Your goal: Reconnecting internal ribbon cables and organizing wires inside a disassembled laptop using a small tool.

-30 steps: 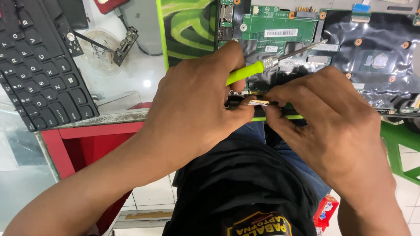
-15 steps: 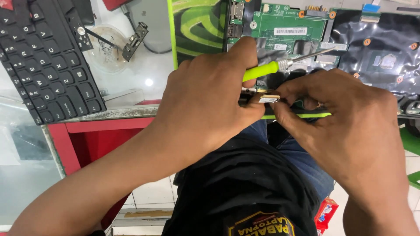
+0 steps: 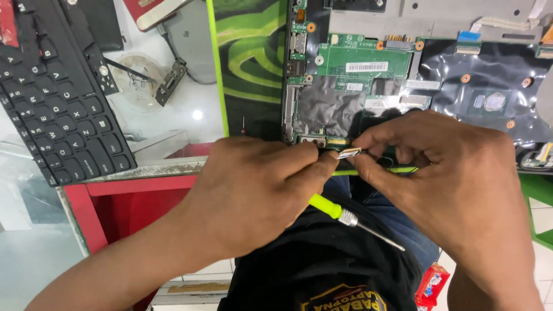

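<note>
My left hand (image 3: 259, 190) is closed around a screwdriver with a yellow-green handle (image 3: 325, 206). Its metal shaft points down and to the right over my lap. The thumb and forefinger of that hand also touch a small flat metal part (image 3: 349, 152), which the fingertips of my right hand (image 3: 455, 178) pinch from the other side. The part is held at the near edge of an opened laptop base with a green circuit board (image 3: 357, 63) and black foil-covered areas (image 3: 489, 80). My hands hide the edge of the board under them.
A loose black keyboard (image 3: 57, 103) lies at the left on a glass top with a red frame (image 3: 138, 187). A green and black mat (image 3: 247, 69) lies under the laptop. A metal hinge bracket (image 3: 170, 83) rests behind. A small red box (image 3: 432, 285) is on the tiled floor.
The screwdriver has swung from pointing up over the board to pointing down-right below my left hand. Both hands have stayed pinched together on the small metal part.
</note>
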